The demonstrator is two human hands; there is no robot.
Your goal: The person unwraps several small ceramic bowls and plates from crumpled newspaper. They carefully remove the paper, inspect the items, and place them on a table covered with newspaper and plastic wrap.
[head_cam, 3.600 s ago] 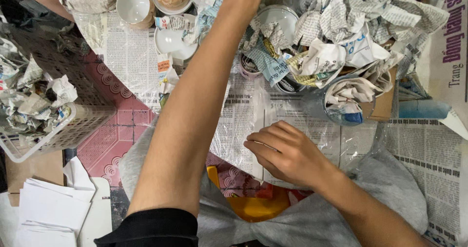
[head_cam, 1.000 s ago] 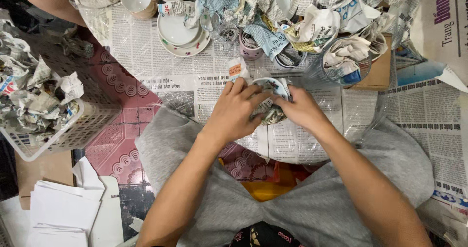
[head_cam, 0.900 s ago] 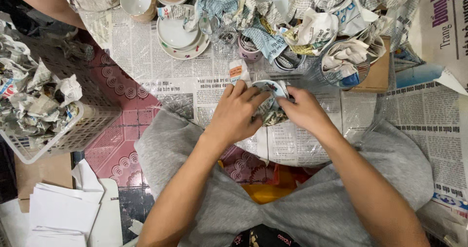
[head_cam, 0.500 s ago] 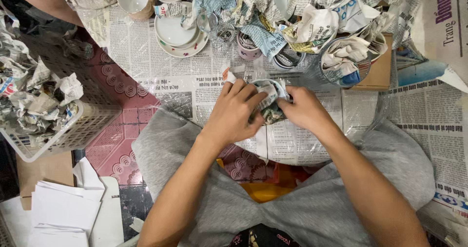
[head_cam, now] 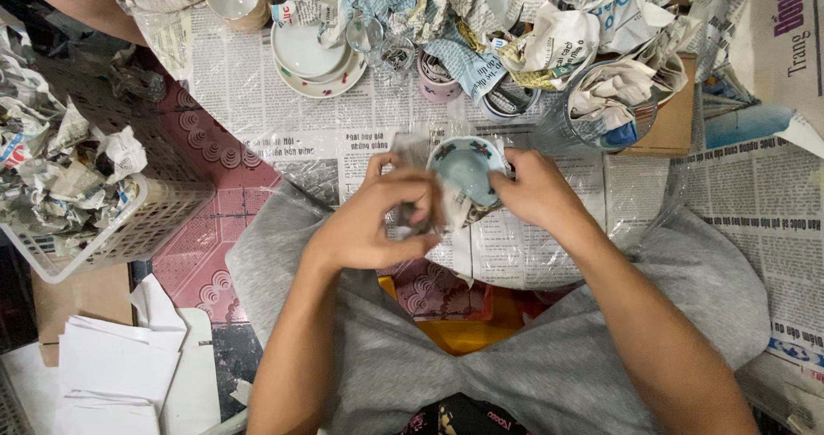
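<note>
Both hands — left hand (head_cam: 369,225), right hand (head_cam: 536,190) — grip the small bowl (head_cam: 465,171) between them, seemingly paper-wrapped.

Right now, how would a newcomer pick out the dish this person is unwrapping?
Start at the newspaper sheets spread over the floor, then find the two hands meeting at their centre. Between the left hand and right hand sits a small bowl, pale blue inside with a floral rim. Unlike the stacked white saucers beyond, it is half in crumpled paper.
</note>
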